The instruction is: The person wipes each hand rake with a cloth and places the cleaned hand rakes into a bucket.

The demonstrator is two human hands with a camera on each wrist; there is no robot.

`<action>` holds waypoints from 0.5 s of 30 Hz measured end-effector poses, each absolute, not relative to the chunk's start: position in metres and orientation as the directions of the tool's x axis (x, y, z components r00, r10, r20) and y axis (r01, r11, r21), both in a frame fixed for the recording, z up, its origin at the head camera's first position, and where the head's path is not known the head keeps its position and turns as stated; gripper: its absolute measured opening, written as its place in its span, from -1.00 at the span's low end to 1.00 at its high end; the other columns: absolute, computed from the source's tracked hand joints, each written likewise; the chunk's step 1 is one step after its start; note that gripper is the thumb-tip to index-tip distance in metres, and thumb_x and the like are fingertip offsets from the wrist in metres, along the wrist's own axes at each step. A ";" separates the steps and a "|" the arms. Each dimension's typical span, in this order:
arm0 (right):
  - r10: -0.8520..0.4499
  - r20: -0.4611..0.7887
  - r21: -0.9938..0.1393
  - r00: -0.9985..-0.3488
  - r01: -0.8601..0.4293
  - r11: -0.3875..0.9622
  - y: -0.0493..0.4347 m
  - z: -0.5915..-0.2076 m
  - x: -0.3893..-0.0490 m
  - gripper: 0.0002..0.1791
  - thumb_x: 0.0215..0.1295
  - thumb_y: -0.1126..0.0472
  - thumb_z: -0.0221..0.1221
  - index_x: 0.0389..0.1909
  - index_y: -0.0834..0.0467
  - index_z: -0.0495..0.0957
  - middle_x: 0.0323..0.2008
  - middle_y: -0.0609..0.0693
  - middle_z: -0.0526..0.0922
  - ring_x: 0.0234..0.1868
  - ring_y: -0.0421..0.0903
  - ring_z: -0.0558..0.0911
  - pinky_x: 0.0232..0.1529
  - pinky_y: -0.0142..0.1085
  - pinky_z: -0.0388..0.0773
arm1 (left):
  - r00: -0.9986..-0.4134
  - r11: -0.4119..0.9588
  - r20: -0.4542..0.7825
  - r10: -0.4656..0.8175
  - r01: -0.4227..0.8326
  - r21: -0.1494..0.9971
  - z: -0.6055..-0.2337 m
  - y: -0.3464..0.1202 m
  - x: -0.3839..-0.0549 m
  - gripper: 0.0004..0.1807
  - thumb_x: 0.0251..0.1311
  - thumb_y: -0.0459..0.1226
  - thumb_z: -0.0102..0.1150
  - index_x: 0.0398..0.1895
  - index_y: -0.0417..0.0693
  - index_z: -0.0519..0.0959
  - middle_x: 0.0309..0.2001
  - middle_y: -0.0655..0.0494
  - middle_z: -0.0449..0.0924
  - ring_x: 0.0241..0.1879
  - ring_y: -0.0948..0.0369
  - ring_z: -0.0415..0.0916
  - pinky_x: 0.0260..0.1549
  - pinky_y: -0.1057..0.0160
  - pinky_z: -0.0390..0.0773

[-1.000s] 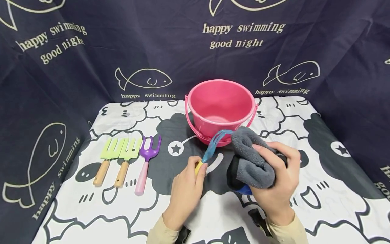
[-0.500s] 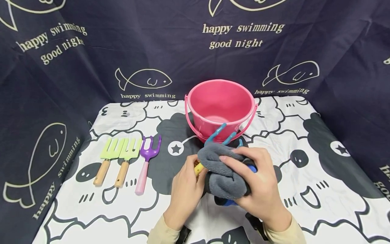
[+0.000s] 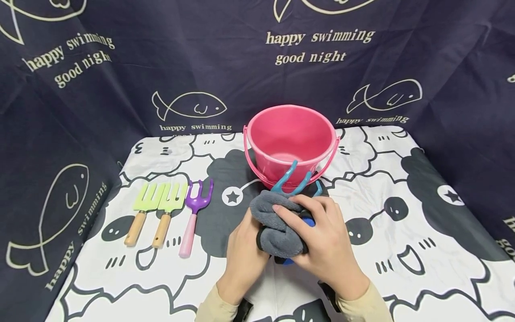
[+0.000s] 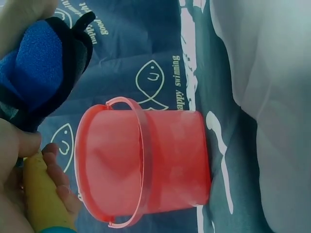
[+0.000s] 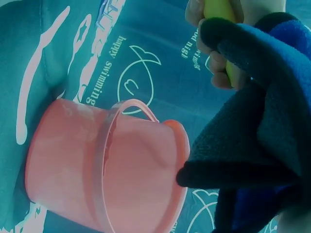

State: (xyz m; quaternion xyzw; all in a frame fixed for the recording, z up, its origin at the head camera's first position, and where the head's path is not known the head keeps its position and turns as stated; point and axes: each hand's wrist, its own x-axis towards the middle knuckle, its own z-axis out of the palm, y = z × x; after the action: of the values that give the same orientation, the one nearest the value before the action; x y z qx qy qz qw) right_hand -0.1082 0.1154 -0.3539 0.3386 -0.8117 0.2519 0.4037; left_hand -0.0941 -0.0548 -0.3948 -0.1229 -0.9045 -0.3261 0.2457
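Note:
My left hand [image 3: 243, 257] grips the yellow handle [image 4: 44, 194] of a small hand rake, whose blue tines [image 3: 302, 182] point forward in front of the pink bucket [image 3: 277, 167]. In the head view the handle is hidden behind the cloth. My right hand [image 3: 327, 241] holds a folded, thick cloth [image 3: 277, 226], grey on one side and blue on the other with black edging. The cloth lies close against the left hand, over the rake's handle area. In the right wrist view, the cloth [image 5: 272, 116] hangs beside the handle [image 5: 218, 10]; whether they touch is unclear there.
Two green-headed tools with wooden handles, a rake [image 3: 138, 210] and another slotted one [image 3: 166, 210], lie at left beside a purple fork [image 3: 196, 205] with a pink handle. The bucket stands at the back on the patterned tablecloth [image 3: 442, 223], near the dark curtain [image 3: 225, 49].
The right hand has brought the cloth leftward onto the rake beside the left hand. The rake has turned, its tines now spread into view. The left hand stays in nearly the same place.

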 end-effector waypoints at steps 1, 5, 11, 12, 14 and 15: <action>-0.345 0.829 -0.132 -0.440 -0.754 0.644 0.115 -0.354 -0.109 -0.40 -0.08 0.04 0.25 0.13 -0.04 0.68 0.03 0.17 0.63 -0.12 0.20 0.50 -0.08 0.09 0.38 | -0.849 0.759 0.526 0.060 0.380 0.528 -0.394 -0.055 -0.094 -0.51 0.21 -0.16 0.33 0.20 -0.02 0.49 0.01 0.14 0.63 -0.19 0.12 0.74 -0.26 0.09 0.67; -0.338 0.837 -0.130 -0.431 -0.756 0.641 0.115 -0.353 -0.109 -0.40 -0.09 0.07 0.25 0.11 -0.03 0.68 0.01 0.17 0.63 -0.14 0.20 0.50 -0.08 0.08 0.37 | -0.845 0.764 0.532 0.057 0.380 0.521 -0.393 -0.055 -0.093 -0.53 0.20 -0.19 0.33 0.17 -0.01 0.51 -0.01 0.15 0.63 -0.20 0.12 0.74 -0.27 0.10 0.67; -0.314 0.851 -0.135 -0.420 -0.754 0.643 0.114 -0.352 -0.110 -0.44 -0.08 0.11 0.23 0.08 0.00 0.70 -0.02 0.18 0.64 -0.17 0.19 0.49 -0.09 0.06 0.36 | -0.838 0.772 0.541 0.070 0.389 0.503 -0.392 -0.055 -0.093 -0.51 0.04 -0.37 0.32 0.11 -0.02 0.53 -0.05 0.15 0.62 -0.26 0.10 0.72 -0.30 0.08 0.66; -0.310 0.854 -0.136 -0.418 -0.754 0.643 0.114 -0.352 -0.110 -0.45 -0.05 0.11 0.23 0.08 0.00 0.70 -0.02 0.18 0.64 -0.17 0.19 0.49 -0.10 0.05 0.36 | -0.838 0.773 0.541 0.070 0.389 0.501 -0.392 -0.054 -0.093 -0.50 0.01 -0.39 0.31 0.10 -0.02 0.53 -0.06 0.14 0.62 -0.26 0.10 0.72 -0.30 0.08 0.66; -0.301 0.858 -0.139 -0.416 -0.752 0.644 0.114 -0.351 -0.110 -0.49 0.01 0.10 0.22 0.07 0.01 0.70 -0.03 0.18 0.64 -0.18 0.19 0.49 -0.09 0.04 0.36 | -0.838 0.775 0.541 0.069 0.387 0.500 -0.392 -0.054 -0.093 -0.49 -0.04 -0.42 0.30 0.07 -0.03 0.53 -0.08 0.14 0.61 -0.28 0.10 0.71 -0.31 0.08 0.65; -0.297 0.860 -0.139 -0.414 -0.752 0.645 0.114 -0.351 -0.110 -0.51 0.05 0.08 0.22 0.07 0.02 0.70 -0.03 0.18 0.64 -0.18 0.19 0.49 -0.10 0.03 0.36 | -0.838 0.775 0.541 0.069 0.387 0.499 -0.392 -0.054 -0.093 -0.49 -0.06 -0.44 0.29 0.06 -0.03 0.53 -0.09 0.14 0.61 -0.29 0.11 0.70 -0.32 0.08 0.65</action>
State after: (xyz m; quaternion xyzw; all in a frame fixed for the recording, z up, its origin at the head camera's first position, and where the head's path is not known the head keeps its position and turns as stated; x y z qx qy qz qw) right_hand -0.1103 0.1141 -0.3508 0.3285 -0.7984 0.2640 0.4301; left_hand -0.0933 -0.0537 -0.3918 -0.1256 -0.9069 -0.3107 0.2554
